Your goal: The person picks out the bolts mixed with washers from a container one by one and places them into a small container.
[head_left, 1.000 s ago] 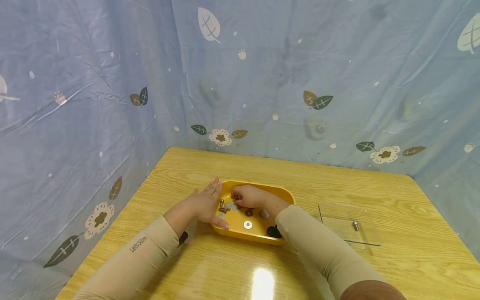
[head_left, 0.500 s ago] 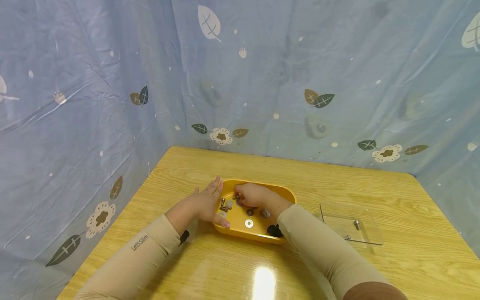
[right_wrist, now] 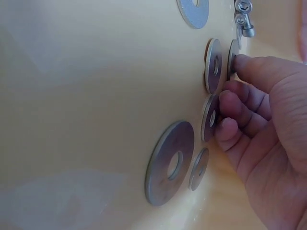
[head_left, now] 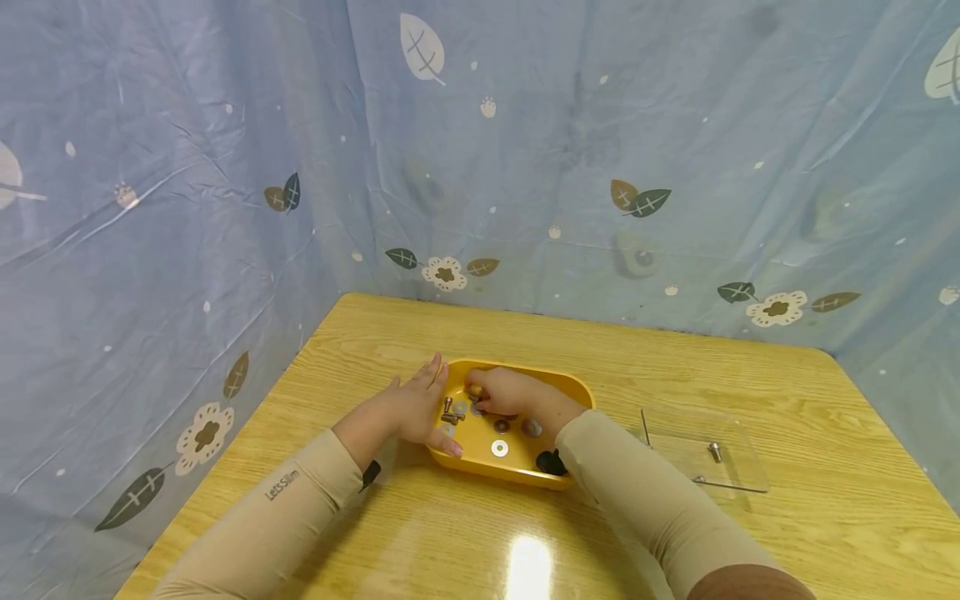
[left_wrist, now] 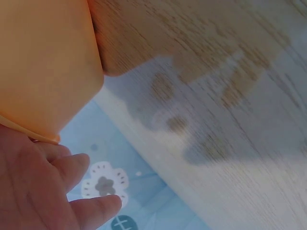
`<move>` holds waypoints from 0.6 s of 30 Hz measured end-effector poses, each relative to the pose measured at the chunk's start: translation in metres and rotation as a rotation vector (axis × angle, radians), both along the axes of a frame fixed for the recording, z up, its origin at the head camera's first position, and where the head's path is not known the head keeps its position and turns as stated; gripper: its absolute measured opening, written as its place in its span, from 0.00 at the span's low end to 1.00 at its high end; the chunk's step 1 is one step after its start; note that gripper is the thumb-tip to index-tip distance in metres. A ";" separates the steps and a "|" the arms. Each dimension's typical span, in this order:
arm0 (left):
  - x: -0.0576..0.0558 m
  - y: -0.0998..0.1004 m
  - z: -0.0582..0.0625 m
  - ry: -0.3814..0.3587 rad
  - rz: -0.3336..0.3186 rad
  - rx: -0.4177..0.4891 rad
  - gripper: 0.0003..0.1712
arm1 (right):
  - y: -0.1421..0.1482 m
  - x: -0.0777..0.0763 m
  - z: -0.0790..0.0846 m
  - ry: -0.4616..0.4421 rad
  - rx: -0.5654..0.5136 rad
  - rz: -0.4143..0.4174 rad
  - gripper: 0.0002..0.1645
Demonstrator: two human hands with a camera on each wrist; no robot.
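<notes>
My right hand (head_left: 506,392) reaches into a yellow tray (head_left: 495,476), thumb and index finger pinching a small metal bolt (head_left: 474,397) low over the tray floor. In the right wrist view the thumb tip lies against a washer (right_wrist: 232,52), and the other fingers curl beside more flat washers (right_wrist: 170,165); the bolt is hidden there. Several bolts (head_left: 450,414) lie in the tray's left end. Across that end my left hand (head_left: 408,412) rests with spread fingers, thumb over the front rim; the left wrist view shows its fingers (left_wrist: 96,211) straight beside the tray's rim.
Right of the tray a clear plastic piece (head_left: 738,433) stands on the wooden table (head_left: 817,467), with a bolt (head_left: 716,452) at it and another small metal end by its lower edge. Black pieces (head_left: 551,462) sit in the tray's front right corner. Patterned blue curtains (head_left: 555,167) enclose the table.
My right hand has shifted slightly within the tray, its fingertips still on the bolt. A second metal end by the clear piece has come into view beside my right sleeve. My left hand stays put.
</notes>
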State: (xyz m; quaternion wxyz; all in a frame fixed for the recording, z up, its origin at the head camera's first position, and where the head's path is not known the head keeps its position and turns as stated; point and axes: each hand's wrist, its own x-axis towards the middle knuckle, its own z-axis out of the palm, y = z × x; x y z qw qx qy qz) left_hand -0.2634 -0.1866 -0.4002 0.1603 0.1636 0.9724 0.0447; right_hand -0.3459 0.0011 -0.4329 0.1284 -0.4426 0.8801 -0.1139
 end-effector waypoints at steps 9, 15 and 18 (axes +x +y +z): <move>0.000 -0.001 0.001 -0.002 -0.004 0.000 0.78 | 0.000 -0.002 -0.002 -0.026 -0.015 0.015 0.13; 0.000 0.000 -0.002 0.005 -0.006 -0.003 0.78 | 0.001 -0.002 -0.005 -0.062 -0.036 -0.011 0.12; 0.000 0.000 -0.002 0.009 -0.010 0.000 0.78 | 0.001 -0.002 -0.005 -0.059 -0.033 -0.019 0.15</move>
